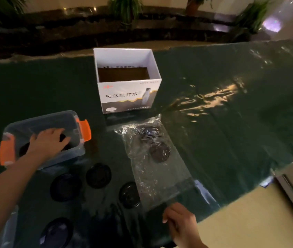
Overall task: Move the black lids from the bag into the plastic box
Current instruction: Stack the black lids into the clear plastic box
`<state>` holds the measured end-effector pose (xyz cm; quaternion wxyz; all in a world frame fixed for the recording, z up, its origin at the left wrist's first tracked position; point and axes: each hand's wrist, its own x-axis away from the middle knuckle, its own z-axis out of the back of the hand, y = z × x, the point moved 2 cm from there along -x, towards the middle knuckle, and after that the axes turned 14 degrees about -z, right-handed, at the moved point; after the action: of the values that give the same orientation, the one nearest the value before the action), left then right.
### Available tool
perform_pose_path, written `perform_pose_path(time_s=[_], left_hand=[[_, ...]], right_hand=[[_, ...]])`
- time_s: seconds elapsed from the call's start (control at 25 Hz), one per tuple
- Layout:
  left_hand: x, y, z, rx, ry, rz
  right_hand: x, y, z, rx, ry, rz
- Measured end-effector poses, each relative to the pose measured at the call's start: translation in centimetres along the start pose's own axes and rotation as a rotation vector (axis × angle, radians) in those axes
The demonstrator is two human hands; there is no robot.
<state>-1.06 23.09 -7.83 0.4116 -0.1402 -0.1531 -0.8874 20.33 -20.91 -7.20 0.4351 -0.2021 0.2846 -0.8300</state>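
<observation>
Deposit step in hand: left hand [48, 140] is lowered into the box [40, 122], grip over a lid, closure not discernible. Right hand [181, 224] is empty, loosely curled at tabletop [231, 140] edge. Lids remain in bag [153, 154]; four loose lids [98, 175] are to be collected next.

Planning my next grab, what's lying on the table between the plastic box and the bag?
Head view: one black lid lies on the table between the plastic box and the bag.
</observation>
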Motion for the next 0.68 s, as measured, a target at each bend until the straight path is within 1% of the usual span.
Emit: perform_pose_path(time_s=[0.04, 0.12, 0.2, 0.24, 0.28, 0.32, 0.36, 0.44, 0.52, 0.56, 0.68], left_hand=[[0.2, 0.7, 0.3, -0.005, 0.084, 0.007], [0.9, 2.8, 1.0, -0.019, 0.335, -0.015], [1.8, 6.3, 1.7, 0.010, 0.570, -0.119], [2.3, 8.7, 1.9, 0.040, 0.637, -0.196], [2.9, 11.3, 1.8, 0.064, 0.660, -0.285], [3.4, 14.0, 1.4, 0.073, 0.646, -0.379], [3.7, 16.5, 0.7, 0.074, 0.585, -0.463], [3.8, 20.7, -1.4, 0.088, 0.389, -0.562], [3.1, 23.1, -3.0, 0.135, 0.255, -0.566], [2.5, 23.6, -3.4, 0.166, 0.221, -0.555], [0.2, 24.5, -3.4, 0.204, 0.191, -0.539]], right_hand=[[0.1, 1.6, -0.1, 0.052, 0.011, -0.016], [-0.7, 3.6, -0.9, 0.137, -0.002, -0.058], [-2.5, 4.0, -1.7, 0.190, -0.027, -0.094], [-3.7, 4.1, -2.2, 0.219, -0.034, -0.109], [-5.2, 4.1, -2.6, 0.270, -0.040, -0.111], [-6.7, 3.8, -2.9, 0.328, -0.047, -0.106], [-8.4, 3.7, -3.2, 0.372, -0.044, -0.114], [-11.8, 3.4, -3.9, 0.484, -0.050, -0.184], [-14.8, 3.1, -4.4, 0.595, 0.006, -0.222], [-15.8, 2.9, -4.7, 0.615, 0.006, -0.261], [-17.5, 3.5, -6.1, 0.576, -0.066, -0.349]])
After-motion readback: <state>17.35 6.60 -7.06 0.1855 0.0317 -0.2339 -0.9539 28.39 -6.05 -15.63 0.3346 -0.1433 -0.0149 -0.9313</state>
